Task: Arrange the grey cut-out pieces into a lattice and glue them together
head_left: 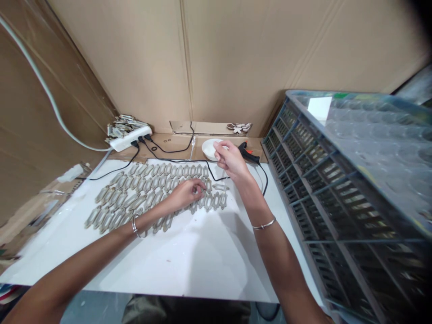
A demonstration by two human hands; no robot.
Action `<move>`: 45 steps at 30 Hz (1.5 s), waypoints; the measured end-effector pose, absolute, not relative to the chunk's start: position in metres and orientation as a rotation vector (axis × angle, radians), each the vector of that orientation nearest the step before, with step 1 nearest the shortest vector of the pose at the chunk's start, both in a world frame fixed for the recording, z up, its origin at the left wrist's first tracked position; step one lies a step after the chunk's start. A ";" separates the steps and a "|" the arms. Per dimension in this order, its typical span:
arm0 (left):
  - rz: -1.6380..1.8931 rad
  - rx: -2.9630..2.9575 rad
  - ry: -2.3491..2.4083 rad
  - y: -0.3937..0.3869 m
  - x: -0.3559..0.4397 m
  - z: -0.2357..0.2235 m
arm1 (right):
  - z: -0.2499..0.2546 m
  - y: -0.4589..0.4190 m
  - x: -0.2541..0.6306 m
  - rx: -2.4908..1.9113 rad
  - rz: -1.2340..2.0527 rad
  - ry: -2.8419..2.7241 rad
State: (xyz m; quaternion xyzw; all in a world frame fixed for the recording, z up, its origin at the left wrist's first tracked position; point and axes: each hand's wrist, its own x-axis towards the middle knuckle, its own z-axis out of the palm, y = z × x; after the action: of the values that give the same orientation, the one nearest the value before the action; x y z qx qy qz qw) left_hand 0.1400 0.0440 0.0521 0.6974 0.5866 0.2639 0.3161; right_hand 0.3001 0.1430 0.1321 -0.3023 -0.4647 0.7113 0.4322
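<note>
My left hand (187,194) rests over the rows of small grey-beige elongated frame-shaped pieces (138,183) laid out on the white tabletop. Its fingers are curled together by the right end of a row; whatever they grip is too small or hidden. Thumb and fingertips pinched, my right hand (230,158) hovers at the rim of a white bowl (208,148) and covers part of it. I cannot make out what is in that pinch. One separate piece (221,187) lies below my right hand, just right of the rows.
Behind the bowl's right side lies a black-and-orange glue gun (249,154) with its cord. A white power strip (131,138) with black plugs sits back left, before a pile of similar pieces (124,125). A large grey plastic crate (303,180) borders the right; cardboard walls (236,58) enclose the back.
</note>
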 end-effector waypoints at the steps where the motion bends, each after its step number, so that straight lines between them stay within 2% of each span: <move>1: 0.761 1.808 1.544 0.045 0.141 0.058 | 0.131 0.143 0.300 -0.745 1.764 -1.195; 7: 1.338 1.371 1.326 0.057 0.146 0.108 | 0.126 0.138 0.298 -0.700 1.700 -1.450; 15: 1.474 0.952 1.095 0.064 0.152 0.115 | 0.127 0.132 0.293 -0.688 1.649 -1.603; 19: 1.503 1.019 1.160 0.063 0.145 0.110 | 0.129 0.132 0.293 -0.730 1.705 -1.595; 22: 1.333 1.260 1.245 0.062 0.139 0.107 | 0.131 0.134 0.295 -0.767 1.728 -1.518; 27: 0.764 1.588 1.117 0.060 0.139 0.091 | 0.134 0.138 0.301 -0.807 1.753 -1.395; 31: 0.537 1.841 1.060 0.065 0.142 0.077 | 0.135 0.138 0.302 -0.799 1.765 -1.380; 38: 0.381 1.996 0.990 0.078 0.142 0.068 | 0.136 0.139 0.302 -0.793 1.776 -1.365; 45: 0.372 2.052 0.864 0.086 0.147 0.064 | 0.138 0.140 0.303 -0.809 1.788 -1.353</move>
State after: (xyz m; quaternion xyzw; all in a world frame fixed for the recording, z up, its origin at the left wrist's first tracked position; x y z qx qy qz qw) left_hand 0.1466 0.0857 0.0641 0.8216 0.3461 0.1488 0.4279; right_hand 0.3030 0.1401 0.1384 -0.3154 -0.5272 0.6970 0.3699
